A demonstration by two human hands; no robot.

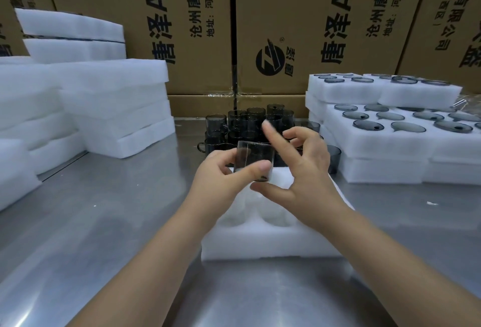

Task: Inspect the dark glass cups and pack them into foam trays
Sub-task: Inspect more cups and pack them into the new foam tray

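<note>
Head cam: left hand [216, 178] pinches a dark glass cup [256, 157], thumb vs fingers, over the foam tray [260, 243]. Right hand [304, 170] loose, fingers spread, gripping nothing afaict. Risk imo: slick glass + thin pinch = slip, chips on the cups [250, 121] behind.

Def a factory packing area imo, not a home. Wall of printed shipping cartons [197, 27] at 12 o'clock, stacks of white foam trays [104, 97] at 9-10, filled trays [390, 144] w/ dark glass pcs at 2, loose dark cups [250, 121] bunched on a steel table [104, 222].
</note>
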